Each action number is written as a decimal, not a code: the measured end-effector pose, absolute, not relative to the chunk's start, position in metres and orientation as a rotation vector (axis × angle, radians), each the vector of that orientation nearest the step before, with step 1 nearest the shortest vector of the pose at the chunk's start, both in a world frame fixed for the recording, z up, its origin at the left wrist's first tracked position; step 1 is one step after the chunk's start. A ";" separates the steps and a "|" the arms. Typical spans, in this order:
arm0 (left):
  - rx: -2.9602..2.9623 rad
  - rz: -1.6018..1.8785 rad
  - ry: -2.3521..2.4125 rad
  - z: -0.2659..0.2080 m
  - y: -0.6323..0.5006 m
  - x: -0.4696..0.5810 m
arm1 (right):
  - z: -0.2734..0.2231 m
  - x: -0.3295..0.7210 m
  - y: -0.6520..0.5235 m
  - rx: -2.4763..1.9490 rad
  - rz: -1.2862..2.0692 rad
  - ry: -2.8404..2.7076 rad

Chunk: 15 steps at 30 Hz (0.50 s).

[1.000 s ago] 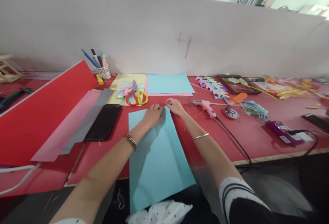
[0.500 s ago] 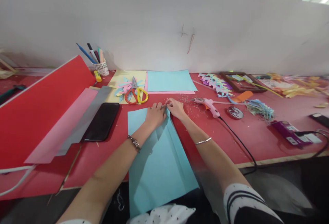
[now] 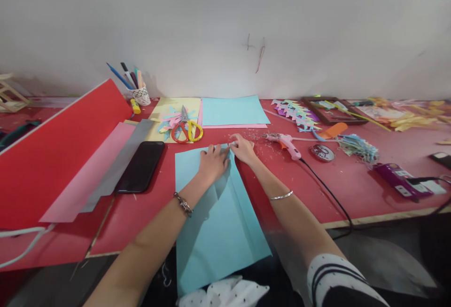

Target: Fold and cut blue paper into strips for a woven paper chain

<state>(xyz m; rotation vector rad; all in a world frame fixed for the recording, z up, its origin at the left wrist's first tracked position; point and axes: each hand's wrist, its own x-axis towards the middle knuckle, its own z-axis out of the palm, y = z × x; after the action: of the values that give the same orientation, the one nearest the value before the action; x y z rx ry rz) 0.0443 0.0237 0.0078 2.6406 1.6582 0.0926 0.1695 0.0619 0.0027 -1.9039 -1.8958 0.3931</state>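
My left hand (image 3: 213, 163) spreads over the light-blue rectangular paper sheet (image 3: 218, 232), partly on the red tabletop (image 3: 352, 180); my right hand (image 3: 243, 149) bends at its far corner, pinch unclear. Edge-creasing seems in hand; the next move likely calls for even pressure.

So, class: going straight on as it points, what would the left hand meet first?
From the left hand, probably the front edge of the pink sheet under the far blue sheet; the right hand lies close beside that line, and depth is unclear.
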 end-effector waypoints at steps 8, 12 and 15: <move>2.633 0.081 1.654 0.010 0.020 0.045 | 0.005 0.172 0.055 -1.886 0.369 -1.945; 2.612 0.053 1.662 0.012 0.010 0.046 | 0.005 0.174 0.053 -1.900 0.383 -1.911; 2.603 0.034 1.659 0.012 0.005 0.047 | 0.005 0.174 0.051 -1.915 0.417 -1.878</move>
<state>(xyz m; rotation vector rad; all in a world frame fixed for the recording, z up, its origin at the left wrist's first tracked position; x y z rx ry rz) 0.0470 0.0051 0.0120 2.6035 1.6586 0.0344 0.1743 0.0507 0.0049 -1.9152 -1.8779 0.4167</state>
